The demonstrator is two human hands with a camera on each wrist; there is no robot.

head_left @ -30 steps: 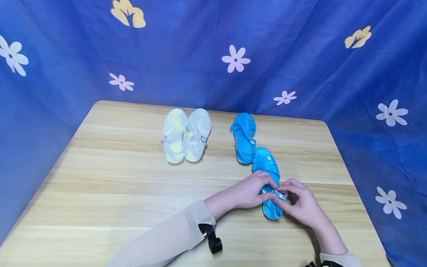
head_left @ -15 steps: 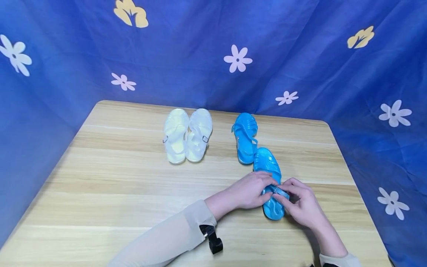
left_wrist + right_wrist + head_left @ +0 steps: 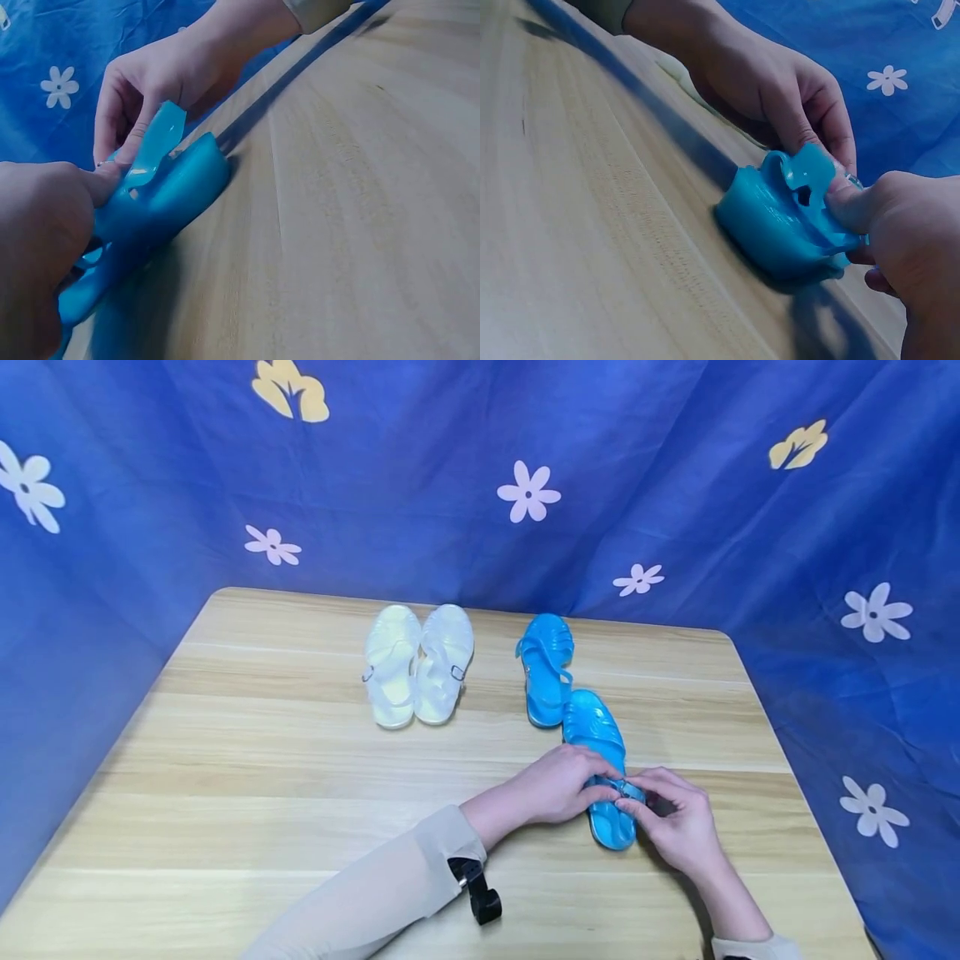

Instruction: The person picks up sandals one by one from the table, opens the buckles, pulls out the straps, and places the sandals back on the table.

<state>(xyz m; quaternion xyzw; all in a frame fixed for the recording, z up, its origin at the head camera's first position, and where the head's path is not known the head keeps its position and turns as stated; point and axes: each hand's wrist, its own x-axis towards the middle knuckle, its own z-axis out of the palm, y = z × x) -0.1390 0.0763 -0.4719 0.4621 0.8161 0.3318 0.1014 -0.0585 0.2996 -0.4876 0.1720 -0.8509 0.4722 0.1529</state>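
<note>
Near blue sandal (image 3: pixel 600 760): flat on wooden table (image 3: pixel 262 777), just in front of second blue sandal (image 3: pixel 546 670) | Left hand (image 3: pixel 558 789): fingers curled, pinching ankle strap (image 3: pixel 622 789) | Right hand (image 3: pixel 678 822): fingers pinching same strap from opposite side | White sandal pair (image 3: pixel 418 664): side by side, well apart to the left.
</note>
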